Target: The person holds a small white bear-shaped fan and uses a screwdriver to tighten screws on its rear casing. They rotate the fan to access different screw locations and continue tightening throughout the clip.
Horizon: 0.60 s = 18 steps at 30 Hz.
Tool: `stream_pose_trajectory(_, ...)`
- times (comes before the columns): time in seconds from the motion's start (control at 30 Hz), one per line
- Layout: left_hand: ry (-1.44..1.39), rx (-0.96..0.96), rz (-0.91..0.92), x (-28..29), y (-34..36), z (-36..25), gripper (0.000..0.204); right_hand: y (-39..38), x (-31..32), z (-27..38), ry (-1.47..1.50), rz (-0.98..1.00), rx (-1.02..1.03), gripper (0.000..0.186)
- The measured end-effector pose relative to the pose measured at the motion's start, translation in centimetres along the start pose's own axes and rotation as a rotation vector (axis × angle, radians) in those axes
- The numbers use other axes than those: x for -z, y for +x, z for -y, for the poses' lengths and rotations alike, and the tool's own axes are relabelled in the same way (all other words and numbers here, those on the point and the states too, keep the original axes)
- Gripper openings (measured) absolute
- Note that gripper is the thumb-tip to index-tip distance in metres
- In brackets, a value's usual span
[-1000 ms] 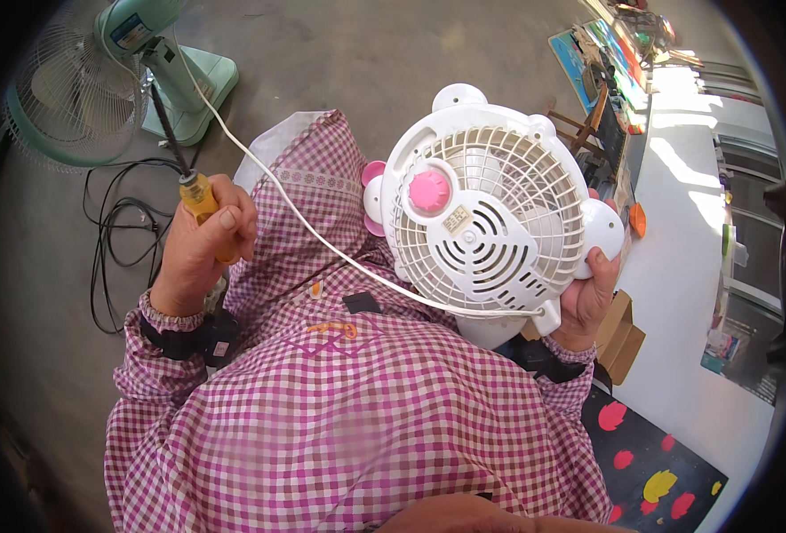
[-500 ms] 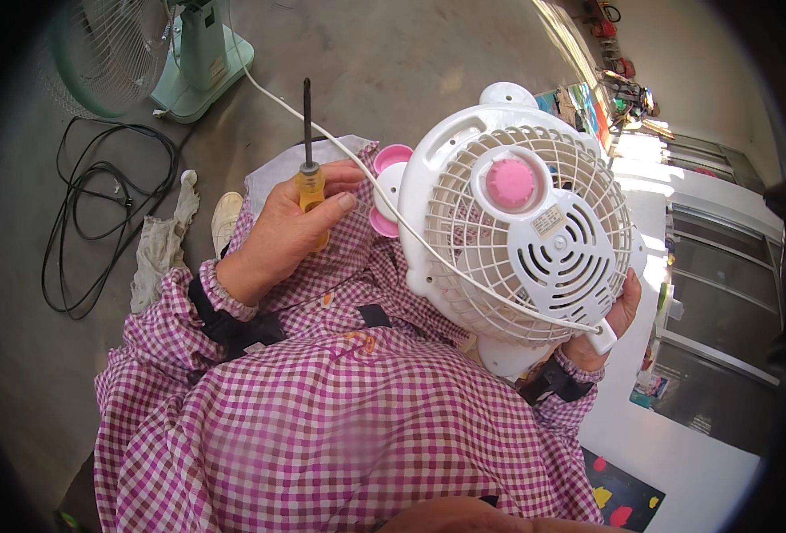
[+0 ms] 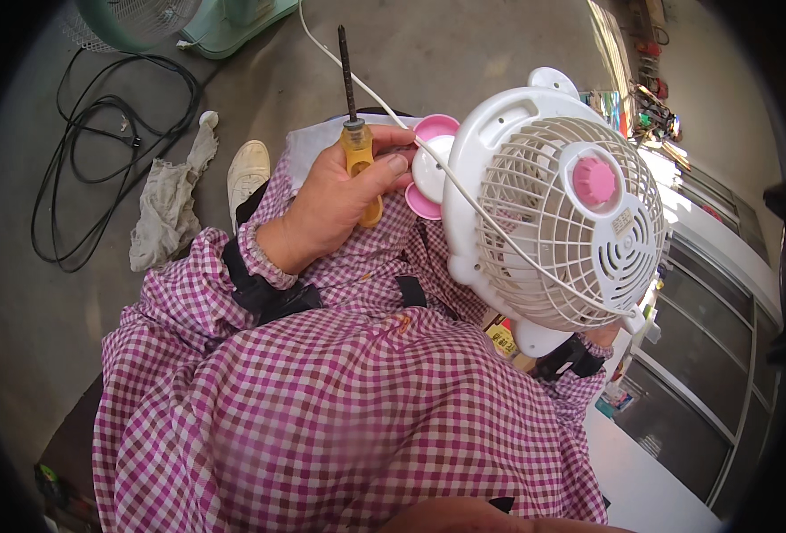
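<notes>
My left hand [image 3: 317, 213] is closed around a screwdriver [image 3: 358, 155] with a yellow handle, its dark shaft pointing up. Its thumb and fingertips reach a white piece with pink rounds [image 3: 432, 169] on the side of a small white fan [image 3: 490, 115]. The fan is tilted over my lap, with its round grille, pink knob [image 3: 594, 181] and slotted motor cover facing up and right. At the lower right, my right hand [image 3: 602, 335] holds the fan from behind; most of its fingers are hidden. A white cord [image 3: 508, 233] runs across the grille.
On the floor to the left lie a coiled black cable [image 3: 77, 178] and a crumpled pale cloth [image 3: 166, 200] near a light shoe [image 3: 249, 173]. A green fan base [image 3: 242, 25] stands at the top left. Glass doors [image 3: 690, 373] are on the right.
The small fan has swung up and right, its grille turning further sideways. My left hand, still gripping the screwdriver, has moved right to the white and pink piece. My right hand is now more hidden.
</notes>
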<state>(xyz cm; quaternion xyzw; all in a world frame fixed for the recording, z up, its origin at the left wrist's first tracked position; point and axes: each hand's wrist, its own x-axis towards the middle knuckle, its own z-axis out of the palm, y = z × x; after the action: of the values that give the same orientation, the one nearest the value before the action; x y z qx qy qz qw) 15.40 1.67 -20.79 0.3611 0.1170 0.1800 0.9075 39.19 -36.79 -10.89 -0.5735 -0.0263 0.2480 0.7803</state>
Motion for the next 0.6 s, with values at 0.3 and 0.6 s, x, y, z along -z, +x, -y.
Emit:
stream_pose_trajectory(0.3,0.04,-0.022,0.04,-2.7,0.7,1.1,0.032,-0.8,-0.6,1.2,0.04,-0.006,0.055,0.076)
stream_pose_trajectory(0.6,0.074,-0.008,0.016,-4.5,1.0,0.9,0.028,-1.4,-0.8,2.9,0.057,-0.031,0.092,0.08)
